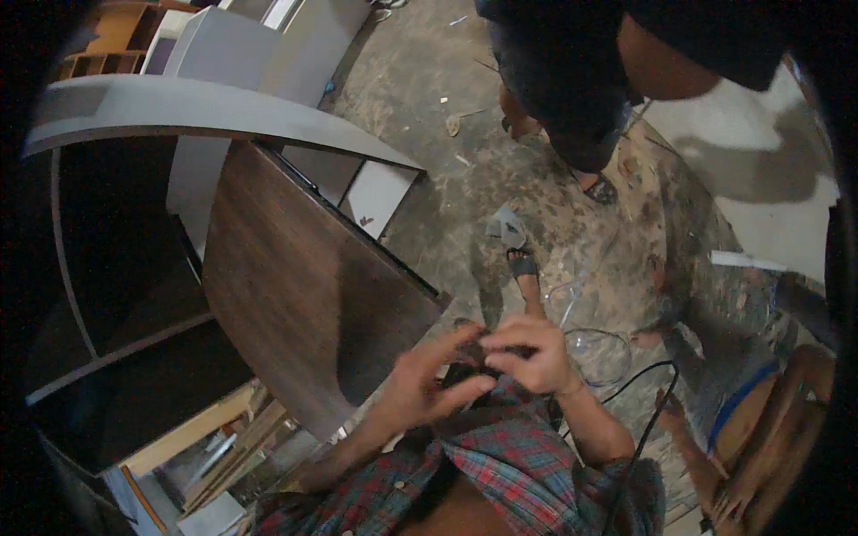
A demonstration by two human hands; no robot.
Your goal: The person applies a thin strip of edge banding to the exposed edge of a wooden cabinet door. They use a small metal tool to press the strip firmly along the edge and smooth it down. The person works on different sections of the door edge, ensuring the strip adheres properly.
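Panel (277,277) left of centre would likely want steadying by the parted left hand (418,382); the curled right hand's (542,355) grip I cannot tell.

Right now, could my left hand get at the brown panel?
Probably yes: your left hand is close to the lower right end of the brown panel, and nothing visible stands between them.

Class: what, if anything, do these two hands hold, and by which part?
Cannot be told: between the left hand and right hand, blur hides any small thing.
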